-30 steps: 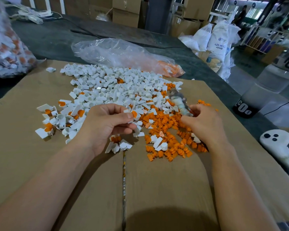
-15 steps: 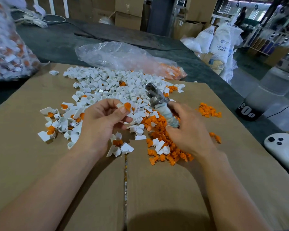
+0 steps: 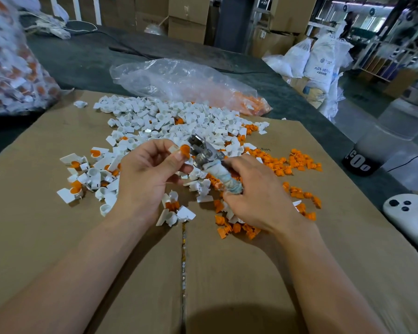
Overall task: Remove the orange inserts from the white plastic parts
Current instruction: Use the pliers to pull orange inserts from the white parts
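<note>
Your right hand [image 3: 253,196], gripping the pliers [image 3: 203,153], has swung up beside your left hand [image 3: 145,174] pinching 1 white part [image 3: 173,148], so its orange insert [image 3: 185,149] should come out next.

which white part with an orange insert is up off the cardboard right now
The white part pinched in the left hand, its orange insert next to the pliers held by the right hand. The rest lie on the cardboard.
</note>
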